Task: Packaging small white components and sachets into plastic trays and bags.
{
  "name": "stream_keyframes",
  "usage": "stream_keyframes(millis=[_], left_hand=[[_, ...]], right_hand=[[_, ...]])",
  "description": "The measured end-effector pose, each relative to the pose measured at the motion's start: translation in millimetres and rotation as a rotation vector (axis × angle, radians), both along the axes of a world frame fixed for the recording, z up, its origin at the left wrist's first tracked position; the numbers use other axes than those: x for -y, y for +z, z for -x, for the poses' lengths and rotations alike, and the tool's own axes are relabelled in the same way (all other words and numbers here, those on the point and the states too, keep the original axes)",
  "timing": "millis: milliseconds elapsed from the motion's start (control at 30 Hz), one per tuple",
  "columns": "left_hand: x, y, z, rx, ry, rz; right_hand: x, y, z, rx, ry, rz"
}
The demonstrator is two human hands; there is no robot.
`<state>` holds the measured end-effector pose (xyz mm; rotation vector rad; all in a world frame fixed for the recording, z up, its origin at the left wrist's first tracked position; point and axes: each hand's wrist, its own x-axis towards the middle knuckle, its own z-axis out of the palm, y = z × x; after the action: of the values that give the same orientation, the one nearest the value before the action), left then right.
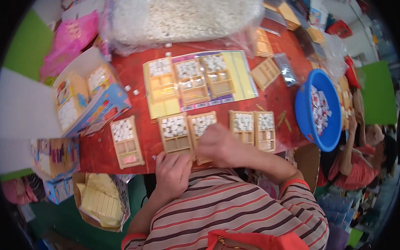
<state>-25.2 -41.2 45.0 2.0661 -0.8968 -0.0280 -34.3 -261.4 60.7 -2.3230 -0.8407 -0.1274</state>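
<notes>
My left hand [173,171] is at the table's near edge, fingers curled, against the near end of a small wooden compartment tray [175,143] with white cubes in its far part. Whatever lies under those fingers is hidden. My right hand [219,145], smeared by motion, is over the neighbouring wooden tray [203,123] and covers its near part. White cubes show in that tray's far part. To the right stand two more such trays, a left one [243,122] and a right one [265,122]. Another tray [129,144] sits apart on the left.
Three filled trays lie on a yellow printed sheet [245,78]. Behind is a big clear bag of white pieces [186,18]. A blue basin [303,106] stands right, an open carton [108,105] left. Below left is a box of yellow blocks [101,203]. A co-worker [359,161] sits right.
</notes>
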Motion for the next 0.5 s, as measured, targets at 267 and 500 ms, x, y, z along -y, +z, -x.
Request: stream_keyframes(millis=[267,500], left_hand=[[-21.6,-4.4,-77.0,0.327,0.307,-0.339],[-29.8,-24.9,-81.6,0.44,0.187,-0.56]], right_hand=[[114.2,-22.9,-51.4,0.174,-0.575,0.151],[133.5,-51.9,-73.5,0.213,-0.675,0.204]])
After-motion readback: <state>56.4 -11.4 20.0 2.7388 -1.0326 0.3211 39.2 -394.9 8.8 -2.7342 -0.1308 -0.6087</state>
